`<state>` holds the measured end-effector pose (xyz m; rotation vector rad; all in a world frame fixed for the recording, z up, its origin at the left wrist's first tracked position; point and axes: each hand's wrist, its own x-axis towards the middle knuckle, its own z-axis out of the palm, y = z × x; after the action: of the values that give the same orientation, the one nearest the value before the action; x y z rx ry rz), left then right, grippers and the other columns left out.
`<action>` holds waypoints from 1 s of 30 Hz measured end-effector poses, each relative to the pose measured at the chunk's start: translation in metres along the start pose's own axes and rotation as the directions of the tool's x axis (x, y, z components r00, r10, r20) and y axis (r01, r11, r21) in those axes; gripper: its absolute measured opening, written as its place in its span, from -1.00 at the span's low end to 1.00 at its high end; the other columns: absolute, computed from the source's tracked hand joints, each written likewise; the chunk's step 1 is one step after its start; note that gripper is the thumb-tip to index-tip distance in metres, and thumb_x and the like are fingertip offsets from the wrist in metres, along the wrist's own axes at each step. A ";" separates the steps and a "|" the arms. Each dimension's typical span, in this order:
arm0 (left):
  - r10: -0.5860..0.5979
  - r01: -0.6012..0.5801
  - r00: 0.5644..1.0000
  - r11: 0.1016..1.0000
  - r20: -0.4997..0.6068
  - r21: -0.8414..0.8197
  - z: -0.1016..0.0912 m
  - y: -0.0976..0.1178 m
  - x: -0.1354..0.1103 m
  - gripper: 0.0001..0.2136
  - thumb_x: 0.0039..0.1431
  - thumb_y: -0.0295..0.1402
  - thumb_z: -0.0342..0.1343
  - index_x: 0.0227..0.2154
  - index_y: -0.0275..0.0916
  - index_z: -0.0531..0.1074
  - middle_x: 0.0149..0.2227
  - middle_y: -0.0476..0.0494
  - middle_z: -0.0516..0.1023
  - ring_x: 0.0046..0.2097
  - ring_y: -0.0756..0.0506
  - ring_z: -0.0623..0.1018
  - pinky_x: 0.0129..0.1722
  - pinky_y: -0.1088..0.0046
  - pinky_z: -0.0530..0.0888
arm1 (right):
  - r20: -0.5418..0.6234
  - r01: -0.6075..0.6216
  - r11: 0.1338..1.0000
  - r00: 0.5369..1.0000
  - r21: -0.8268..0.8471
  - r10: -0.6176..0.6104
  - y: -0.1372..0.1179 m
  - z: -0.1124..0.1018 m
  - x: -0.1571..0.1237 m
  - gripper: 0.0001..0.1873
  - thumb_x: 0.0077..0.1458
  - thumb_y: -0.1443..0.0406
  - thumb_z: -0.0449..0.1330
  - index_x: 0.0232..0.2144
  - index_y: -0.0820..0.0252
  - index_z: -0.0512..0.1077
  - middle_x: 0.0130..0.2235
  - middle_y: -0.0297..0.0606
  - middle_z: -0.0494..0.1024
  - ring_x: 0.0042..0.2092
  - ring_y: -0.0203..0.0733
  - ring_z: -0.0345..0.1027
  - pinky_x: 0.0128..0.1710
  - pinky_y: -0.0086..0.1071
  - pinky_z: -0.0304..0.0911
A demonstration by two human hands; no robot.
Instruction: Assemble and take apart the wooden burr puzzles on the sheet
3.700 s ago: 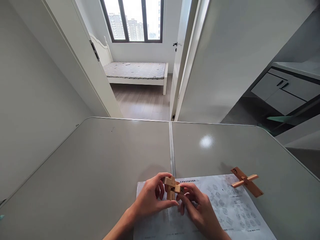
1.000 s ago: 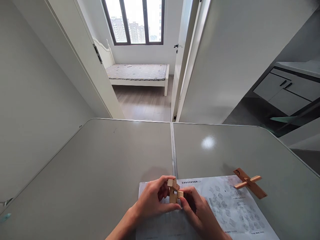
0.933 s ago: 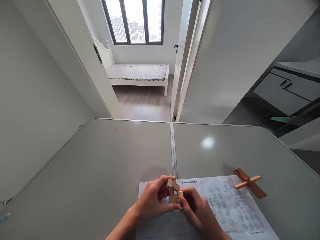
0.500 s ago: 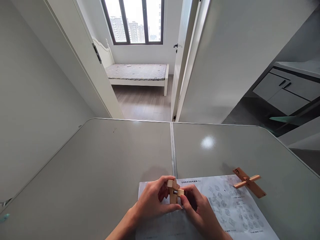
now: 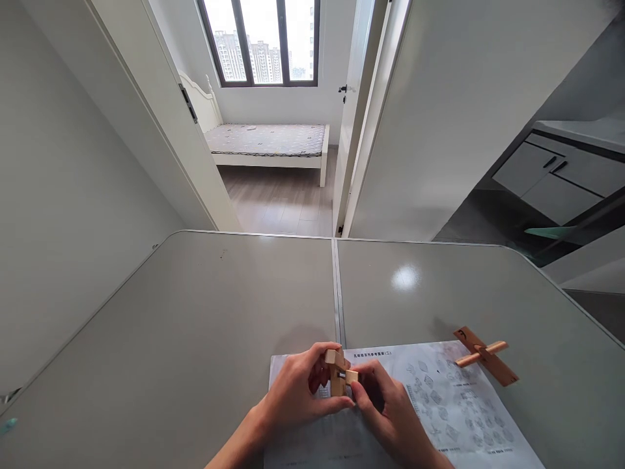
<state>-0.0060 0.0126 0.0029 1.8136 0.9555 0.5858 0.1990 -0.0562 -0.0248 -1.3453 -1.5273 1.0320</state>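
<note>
Both my hands hold a small wooden puzzle of interlocked light-wood blocks just above a printed sheet. My left hand wraps its fingers round the puzzle's left side, thumb below. My right hand pinches a short block that sticks out on the puzzle's right. The puzzle's lower part is hidden by my fingers.
A second wooden piece, a cross of two flat sticks, lies at the sheet's right edge. The grey table has a seam down its middle. Beyond it an open doorway shows a bed under a window; cabinets stand at right.
The puzzle has been turned a little in my hands, and my right fingers have shifted on the small side block. The cross piece and sheet have stayed put.
</note>
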 end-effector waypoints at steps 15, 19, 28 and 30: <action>-0.007 0.007 1.000 1.000 0.021 0.025 -0.001 -0.001 0.001 -0.39 0.06 -0.10 0.43 0.13 -0.14 0.39 -0.40 0.08 0.55 -0.49 0.05 0.33 -0.50 0.60 0.35 | -0.002 -0.011 1.000 1.000 0.009 0.011 -0.004 -0.001 0.002 -0.74 0.44 0.09 0.08 -0.20 0.13 0.40 -0.41 -0.35 0.50 -0.44 -0.24 0.36 -0.43 -0.43 0.28; -0.011 0.010 1.000 1.000 0.015 0.025 -0.001 -0.001 0.001 -0.40 0.07 -0.10 0.42 0.13 -0.14 0.39 -0.43 0.10 0.51 -0.49 0.05 0.32 -0.51 0.60 0.34 | -0.010 -0.002 1.000 1.000 0.007 0.002 -0.007 -0.002 0.003 -0.72 0.44 0.08 0.08 -0.21 0.13 0.40 -0.42 -0.35 0.51 -0.45 -0.25 0.37 -0.44 -0.44 0.29; -0.033 0.033 0.999 0.999 0.008 0.011 0.000 0.001 0.001 -0.41 0.06 -0.13 0.42 0.14 -0.13 0.39 -0.44 0.12 0.46 -0.48 0.04 0.31 -0.51 0.61 0.33 | -0.009 -0.010 1.000 1.000 0.001 0.010 -0.007 -0.002 0.003 -0.69 0.44 0.05 0.07 -0.21 0.12 0.41 -0.44 -0.37 0.48 -0.47 -0.25 0.33 -0.46 -0.43 0.26; -0.040 0.039 0.999 0.999 0.018 0.005 -0.001 0.002 0.002 -0.42 0.07 -0.14 0.41 0.12 -0.13 0.40 -0.43 0.11 0.47 -0.48 0.04 0.32 -0.51 0.61 0.32 | -0.010 -0.008 1.000 1.000 0.000 0.008 -0.008 -0.002 0.003 -0.71 0.44 0.06 0.08 -0.22 0.12 0.41 -0.45 -0.38 0.46 -0.48 -0.25 0.32 -0.47 -0.44 0.25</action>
<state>-0.0049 0.0137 0.0052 1.7974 0.9792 0.5422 0.1986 -0.0536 -0.0166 -1.3555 -1.5162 1.0286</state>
